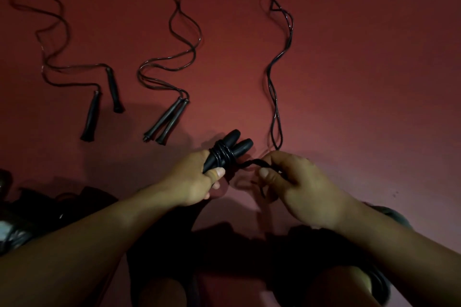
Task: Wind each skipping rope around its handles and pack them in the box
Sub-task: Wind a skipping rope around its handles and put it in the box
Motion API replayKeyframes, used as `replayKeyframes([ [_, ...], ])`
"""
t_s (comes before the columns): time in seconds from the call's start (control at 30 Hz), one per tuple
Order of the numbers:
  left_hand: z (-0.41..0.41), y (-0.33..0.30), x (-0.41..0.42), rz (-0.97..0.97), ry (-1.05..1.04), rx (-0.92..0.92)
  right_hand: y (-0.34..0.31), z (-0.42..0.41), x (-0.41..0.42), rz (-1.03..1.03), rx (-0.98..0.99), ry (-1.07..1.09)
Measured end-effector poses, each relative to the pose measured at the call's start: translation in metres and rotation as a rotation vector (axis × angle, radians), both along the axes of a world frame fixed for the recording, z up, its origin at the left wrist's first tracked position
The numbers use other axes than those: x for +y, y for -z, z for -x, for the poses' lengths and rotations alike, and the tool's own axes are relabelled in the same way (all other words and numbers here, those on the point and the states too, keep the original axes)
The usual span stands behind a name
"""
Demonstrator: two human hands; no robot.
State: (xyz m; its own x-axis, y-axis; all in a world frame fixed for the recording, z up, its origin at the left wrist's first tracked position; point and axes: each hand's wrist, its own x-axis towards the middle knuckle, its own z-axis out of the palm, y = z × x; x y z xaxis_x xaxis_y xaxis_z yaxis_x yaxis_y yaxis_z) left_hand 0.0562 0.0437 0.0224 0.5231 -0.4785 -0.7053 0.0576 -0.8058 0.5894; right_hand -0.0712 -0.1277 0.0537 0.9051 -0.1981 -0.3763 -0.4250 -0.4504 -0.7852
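Observation:
My left hand (197, 179) grips a pair of black handles (232, 148) held side by side, with several turns of black rope wound around their middle. My right hand (291, 182) pinches the same rope (277, 87) just right of the handles; its doubled length trails away across the red floor to a loop at the far end. Two more black skipping ropes lie unwound on the floor: one (172, 117) in the middle with its handles together, one (104, 102) at the left with its handles apart.
The red floor (361, 70) stretches wide to the right. Dark objects (15, 207) sit at the left edge near my left arm; I cannot tell what they are. My knees and dark clothing fill the bottom of the view.

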Motion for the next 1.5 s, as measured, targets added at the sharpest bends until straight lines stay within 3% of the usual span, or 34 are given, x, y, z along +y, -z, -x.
replayKeyframes([
  [0.2, -0.004, -0.007, 0.003, -0.016, 0.28, -0.077, 0.002, 0.0, -0.004, 0.082, -0.096, 0.009],
  [0.33, 0.002, -0.016, 0.001, 0.059, 0.342, -0.015, 0.001, -0.003, -0.01, 0.12, -0.176, 0.02],
  [0.53, 0.006, -0.031, -0.004, 0.149, 0.483, 0.044, -0.004, -0.01, -0.02, 0.114, -0.146, 0.026],
  [0.63, 0.012, -0.038, -0.005, 0.203, 0.466, 0.185, -0.009, -0.014, -0.027, 0.047, -0.096, 0.071],
  [0.73, 0.012, -0.041, -0.004, 0.257, 0.467, 0.252, -0.016, -0.017, -0.031, -0.175, -0.032, 0.19],
  [1.03, 0.012, -0.045, -0.007, 0.274, 0.454, 0.308, -0.015, -0.022, -0.034, -0.741, 0.126, 0.512],
  [1.33, 0.009, -0.05, -0.009, 0.391, 0.396, 0.303, 0.0, -0.014, -0.026, -0.834, 0.168, 0.526],
  [1.5, 0.008, -0.045, -0.011, 0.438, 0.224, 0.244, 0.011, -0.011, -0.015, -0.662, 0.112, 0.465],
])
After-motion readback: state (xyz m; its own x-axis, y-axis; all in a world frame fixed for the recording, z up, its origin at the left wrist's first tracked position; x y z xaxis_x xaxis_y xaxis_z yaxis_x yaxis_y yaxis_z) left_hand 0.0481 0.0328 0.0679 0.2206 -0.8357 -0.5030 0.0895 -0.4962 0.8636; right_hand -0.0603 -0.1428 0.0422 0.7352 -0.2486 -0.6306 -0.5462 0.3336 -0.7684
